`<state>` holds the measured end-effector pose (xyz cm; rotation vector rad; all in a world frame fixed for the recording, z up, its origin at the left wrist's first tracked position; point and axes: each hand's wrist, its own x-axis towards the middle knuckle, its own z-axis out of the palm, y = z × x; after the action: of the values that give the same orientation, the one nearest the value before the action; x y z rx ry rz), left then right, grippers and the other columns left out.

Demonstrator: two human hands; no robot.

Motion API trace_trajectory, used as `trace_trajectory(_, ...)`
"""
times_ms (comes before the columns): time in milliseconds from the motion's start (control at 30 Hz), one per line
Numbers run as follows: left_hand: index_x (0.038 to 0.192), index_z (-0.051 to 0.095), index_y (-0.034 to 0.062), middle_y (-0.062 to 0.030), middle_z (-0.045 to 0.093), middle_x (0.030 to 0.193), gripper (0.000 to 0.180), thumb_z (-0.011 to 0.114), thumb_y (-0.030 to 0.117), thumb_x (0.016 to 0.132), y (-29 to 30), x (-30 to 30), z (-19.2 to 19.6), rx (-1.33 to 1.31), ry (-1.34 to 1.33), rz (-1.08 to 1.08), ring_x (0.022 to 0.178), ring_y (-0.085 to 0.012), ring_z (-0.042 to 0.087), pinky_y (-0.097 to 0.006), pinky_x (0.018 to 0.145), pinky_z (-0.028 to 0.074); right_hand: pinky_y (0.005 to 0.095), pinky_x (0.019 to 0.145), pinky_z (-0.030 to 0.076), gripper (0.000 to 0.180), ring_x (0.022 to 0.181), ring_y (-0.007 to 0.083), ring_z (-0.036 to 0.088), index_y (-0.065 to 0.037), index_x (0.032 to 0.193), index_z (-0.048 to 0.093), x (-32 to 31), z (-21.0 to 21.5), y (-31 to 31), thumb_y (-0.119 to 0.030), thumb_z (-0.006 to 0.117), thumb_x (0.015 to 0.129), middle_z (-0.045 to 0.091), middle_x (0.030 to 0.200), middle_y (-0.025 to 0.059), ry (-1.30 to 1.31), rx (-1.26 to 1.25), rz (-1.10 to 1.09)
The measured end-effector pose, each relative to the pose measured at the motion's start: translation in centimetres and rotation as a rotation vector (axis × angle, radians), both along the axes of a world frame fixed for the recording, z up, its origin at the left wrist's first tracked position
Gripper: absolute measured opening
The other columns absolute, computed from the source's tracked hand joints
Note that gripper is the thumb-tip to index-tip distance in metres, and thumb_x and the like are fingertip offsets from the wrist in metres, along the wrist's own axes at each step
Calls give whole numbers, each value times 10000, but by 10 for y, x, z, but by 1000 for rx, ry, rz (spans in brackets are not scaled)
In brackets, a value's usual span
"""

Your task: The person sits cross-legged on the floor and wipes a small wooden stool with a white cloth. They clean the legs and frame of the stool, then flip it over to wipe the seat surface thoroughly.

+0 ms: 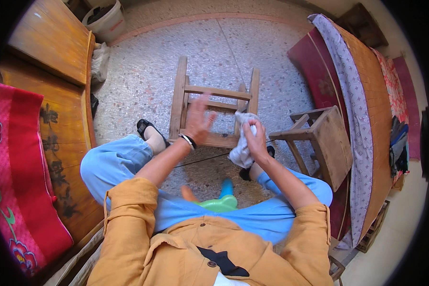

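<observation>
Wooden and pale, an overturned stool (pixel 214 107) lies on the speckled floor (pixel 143 81) in front of me, its legs pointing away and its crossbars showing. I see my left hand (pixel 199 119) over the near side of that frame, fingers spread and loose, gripping nothing; it is blurred, so I cannot tell whether the palm touches the wood. A dark band sits on that wrist. My right hand (pixel 256 138) is closed around a crumpled white cloth (pixel 241 143), which bunches up above the fingers and hangs down below them, just beside the stool's right leg. The cloth's upper fold looks to be at the leg, though I cannot tell if it presses on it.

A second wooden stool (pixel 326 143) stands upright to the right, near my right hand. Behind it runs a long wooden bed (pixel 367 86) with a patterned grey sheet (pixel 350 95) draped along its edge. On the left is a wooden bench (pixel 64 119) with a red flowered cushion (pixel 14 167). A green plastic thing (pixel 219 202) shows between my knees, partly hidden by the blue trousers. A white bucket (pixel 105 19) stands at the far left corner.
</observation>
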<state>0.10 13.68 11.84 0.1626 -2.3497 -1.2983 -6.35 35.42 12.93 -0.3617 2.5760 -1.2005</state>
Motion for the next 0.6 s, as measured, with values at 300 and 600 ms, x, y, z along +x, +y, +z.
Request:
trace_trajectory(300,1066,612,4,-178,618,1004,401,606,117,681,4,19,27,51,-335,76,940,-305,598,-376,865,476,416,947,388,523,1121,322,473,-52,1304,419,-13,-5,1,-438,435,950,443,1267,200,105,-16,59)
trace_trajectory(600,1429,247,133,-302,375,1297,890,745,294,709,-47,63,-54,-396,-552,279,1207,-452,383,-474,1000,349,541,947,385,758,1204,474,363,-183,1487,93,-15,-79,-8,-404,518,899,125,1483,253,253,410,-19)
